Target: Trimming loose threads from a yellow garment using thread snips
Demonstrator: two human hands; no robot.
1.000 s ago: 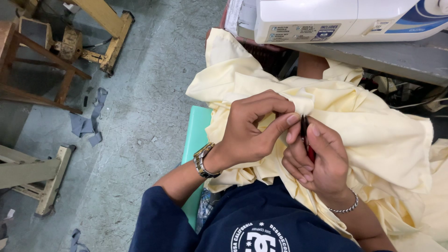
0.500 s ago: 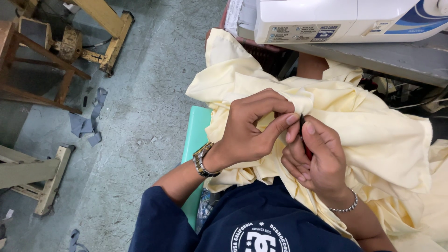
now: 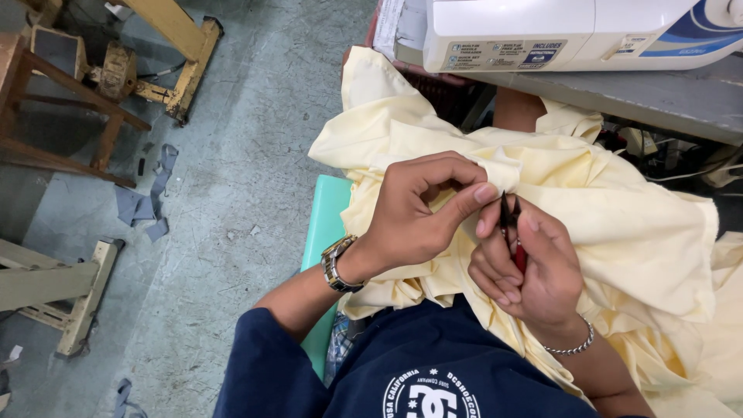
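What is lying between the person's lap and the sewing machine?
In the head view, pale yellow fabric fills that stretch, bunched over the lap and reaching up to the white sewing machine.

A dark blue shirt with a white round print is worn. A silver watch is seen at 9 o'clock, a thin silver bracelet at 4 o'clock.

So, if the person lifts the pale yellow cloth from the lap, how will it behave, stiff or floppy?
Probably floppy: the yellow cloth lies in soft folds and drapes over the lap. It seems light, since the left hand bunches it with fingertips only. It may slide down, as much of it hangs loose beside the right hand, which holds small snips.
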